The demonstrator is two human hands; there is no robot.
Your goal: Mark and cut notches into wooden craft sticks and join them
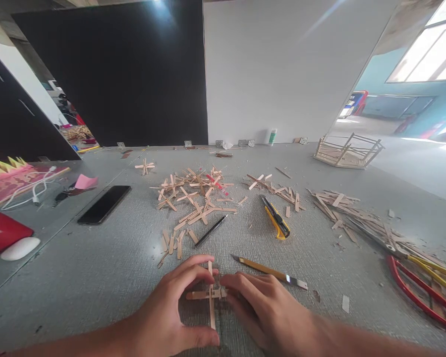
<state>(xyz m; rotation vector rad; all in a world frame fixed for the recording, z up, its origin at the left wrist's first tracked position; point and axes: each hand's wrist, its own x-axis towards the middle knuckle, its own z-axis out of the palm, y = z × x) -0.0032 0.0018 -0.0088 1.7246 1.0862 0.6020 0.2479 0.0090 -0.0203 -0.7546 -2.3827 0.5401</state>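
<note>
A cross of flat wooden sticks [211,295] lies on the grey table [96,277] just in front of me. My left hand [171,307] curls around its left side, fingertips on the upper stick and thumb by the lower end. My right hand [260,307] presses fingertips on the right arm of the cross. Both hands are closed on the sticks. A thin wooden-handled blade [269,271] lies just beyond my right hand.
A pile of loose sticks and crosses [193,196] lies mid-table, with a black pen [210,231], a yellow utility knife [276,218], a phone [104,204], more stick scraps [342,208], red-and-yellow shears [419,277] at right, and a stick frame [347,151] at the back.
</note>
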